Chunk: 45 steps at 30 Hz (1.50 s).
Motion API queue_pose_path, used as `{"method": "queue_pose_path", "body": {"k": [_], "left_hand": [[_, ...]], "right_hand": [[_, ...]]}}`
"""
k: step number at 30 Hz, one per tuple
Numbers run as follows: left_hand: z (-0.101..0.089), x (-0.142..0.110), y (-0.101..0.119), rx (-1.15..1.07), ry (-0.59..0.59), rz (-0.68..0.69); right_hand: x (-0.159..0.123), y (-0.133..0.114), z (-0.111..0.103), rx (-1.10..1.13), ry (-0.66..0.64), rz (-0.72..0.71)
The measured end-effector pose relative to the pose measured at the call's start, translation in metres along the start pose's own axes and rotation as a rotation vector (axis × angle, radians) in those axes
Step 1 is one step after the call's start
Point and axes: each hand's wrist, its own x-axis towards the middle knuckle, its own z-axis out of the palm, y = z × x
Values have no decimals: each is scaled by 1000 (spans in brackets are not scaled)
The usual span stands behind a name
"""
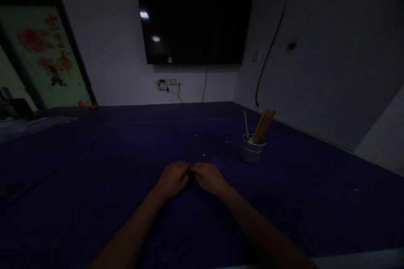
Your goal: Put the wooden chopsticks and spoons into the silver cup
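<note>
Wooden sticks (264, 126) already stand in the grey pot (251, 154), centre-right, as left hand (174, 178) and right hand (208, 177) meet lower-centre, fingers curled, any hold hidden, what's left unclear

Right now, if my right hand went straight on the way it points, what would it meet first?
Most likely your left hand. Your right hand points forward and inward at it, and the two look touching or nearly so; the dim picture leaves any gap unclear.
</note>
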Motion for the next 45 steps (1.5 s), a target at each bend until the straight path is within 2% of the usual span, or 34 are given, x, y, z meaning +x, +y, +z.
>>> {"method": "queue_pose_path", "body": {"k": [39,45], "left_hand": [[0,2,-7,89,37,-71],[0,2,-6,113,2,-94]], "right_hand": [[-1,2,-2,-48,-10,3],[-1,2,-2,-49,-7,5]]}}
